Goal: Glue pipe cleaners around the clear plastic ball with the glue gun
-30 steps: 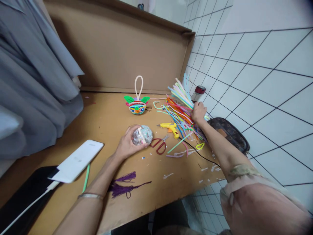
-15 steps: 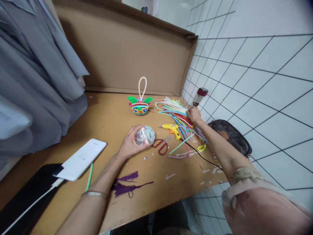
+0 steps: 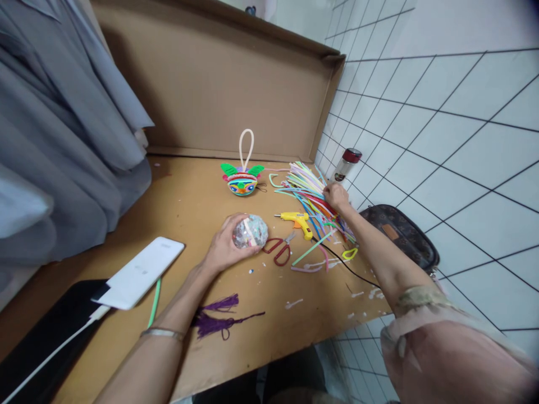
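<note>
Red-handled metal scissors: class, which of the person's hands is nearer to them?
Left. The left hand, holding a translucent round ball, is beside the scissors; the right hand is farther off to the right, at multicoloured thin sticks.

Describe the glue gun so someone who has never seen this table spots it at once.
On the wooden table, the right hand touches a heap of colourful pipe cleaners. At the heap's near side, beside red-handled scissors, lies the yellow hot glue gun, set apart by its pistol shape and dark cord.
</note>
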Action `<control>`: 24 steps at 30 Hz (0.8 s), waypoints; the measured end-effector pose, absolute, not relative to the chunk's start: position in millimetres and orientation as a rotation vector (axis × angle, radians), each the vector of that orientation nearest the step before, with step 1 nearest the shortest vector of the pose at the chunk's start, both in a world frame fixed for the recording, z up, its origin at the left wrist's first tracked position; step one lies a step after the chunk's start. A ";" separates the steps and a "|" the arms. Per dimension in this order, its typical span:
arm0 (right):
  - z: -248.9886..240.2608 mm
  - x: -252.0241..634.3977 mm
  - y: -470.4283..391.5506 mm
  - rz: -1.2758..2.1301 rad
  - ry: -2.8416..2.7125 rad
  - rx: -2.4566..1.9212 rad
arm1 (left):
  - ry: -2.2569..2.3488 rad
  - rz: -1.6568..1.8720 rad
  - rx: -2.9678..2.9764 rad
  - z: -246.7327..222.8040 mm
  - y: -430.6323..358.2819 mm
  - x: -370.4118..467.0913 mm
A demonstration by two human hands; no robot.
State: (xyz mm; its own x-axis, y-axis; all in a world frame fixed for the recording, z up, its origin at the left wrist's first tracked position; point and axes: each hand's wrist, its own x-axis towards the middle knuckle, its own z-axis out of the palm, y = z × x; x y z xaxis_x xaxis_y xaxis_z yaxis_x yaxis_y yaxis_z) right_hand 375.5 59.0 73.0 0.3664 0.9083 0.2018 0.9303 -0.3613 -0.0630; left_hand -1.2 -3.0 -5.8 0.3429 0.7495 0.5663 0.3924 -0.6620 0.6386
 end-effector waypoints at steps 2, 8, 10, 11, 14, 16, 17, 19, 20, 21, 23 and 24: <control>71.1 379.3 58.4 -0.179 -1.613 -2.512 | 1.002 1.245 2.222 -5.7 -3.1 -1.4; 59.8 397.4 54.5 -0.114 -1.483 -2.674 | 1.007 1.229 2.205 -6.0 -3.1 -1.6; 57.6 402.6 54.9 -0.088 -1.455 -2.700 | 1.014 1.219 2.206 -6.1 -3.5 -1.6; 57.1 404.5 55.7 -0.082 -1.441 -2.705 | 1.019 1.216 2.205 -6.1 -3.8 -1.5; 57.7 407.3 59.1 -0.077 -1.401 -2.686 | 1.022 1.220 2.206 -6.0 -4.4 -1.2; 59.3 407.6 60.2 -0.076 -1.358 -2.660 | 1.015 1.228 2.207 -6.2 -4.3 -0.9; 60.2 407.8 60.0 -0.080 -1.329 -2.642 | 1.011 1.233 2.209 -6.5 -4.1 -0.8; 62.0 408.7 58.3 -0.098 -1.262 -2.594 | 1.006 1.239 2.213 -7.4 -3.4 -0.7; 62.8 409.5 57.1 -0.110 -1.223 -2.568 | 1.004 1.239 2.215 -8.1 -3.0 -0.8; 63.4 410.6 56.0 -0.120 -1.182 -2.542 | 1.001 1.239 2.216 -8.7 -2.6 -0.9; 64.5 413.2 54.6 -0.138 -1.097 -2.493 | 0.997 1.237 2.211 -9.7 -2.1 -1.1; 65.0 414.7 54.5 -0.144 -1.057 -2.469 | 0.997 1.236 2.206 -10.1 -2.1 -1.1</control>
State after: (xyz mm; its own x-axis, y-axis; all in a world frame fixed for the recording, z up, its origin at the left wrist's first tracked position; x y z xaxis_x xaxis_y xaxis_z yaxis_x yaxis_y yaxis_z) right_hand 414.7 54.5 65.0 0.7013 0.6617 0.2653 0.7086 -0.6063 -0.3610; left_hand -1.1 -2.1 -10.1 0.3475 0.7558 0.5549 0.3825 -0.6546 0.6521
